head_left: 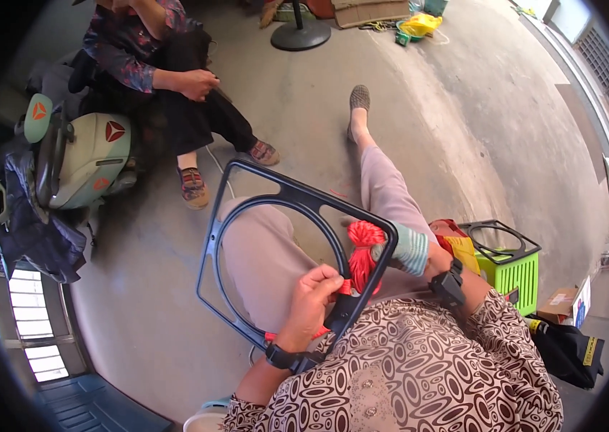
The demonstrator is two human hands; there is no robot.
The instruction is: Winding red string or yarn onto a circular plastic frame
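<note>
A black square plastic frame (231, 167) with a large round opening lies tilted across my lap. My bare left hand (311, 297) pinches the end of a red cord (346, 286) at the frame's near right side. A bunched hank of the same red cord (366, 248) sits inside the frame's right corner. My right hand (406, 248), in a striped green and white knit glove, is closed around the hank; its fingertips are partly hidden behind the frame. Another bit of red cord (275, 336) shows along the frame's lower edge.
A bright green slatted crate (517, 277) stands to my right with another black frame (500, 239) on top. A pale green scooter (95, 155) stands at left, and a seated person (182, 86) is beside it. A round black stand base (301, 34) is ahead.
</note>
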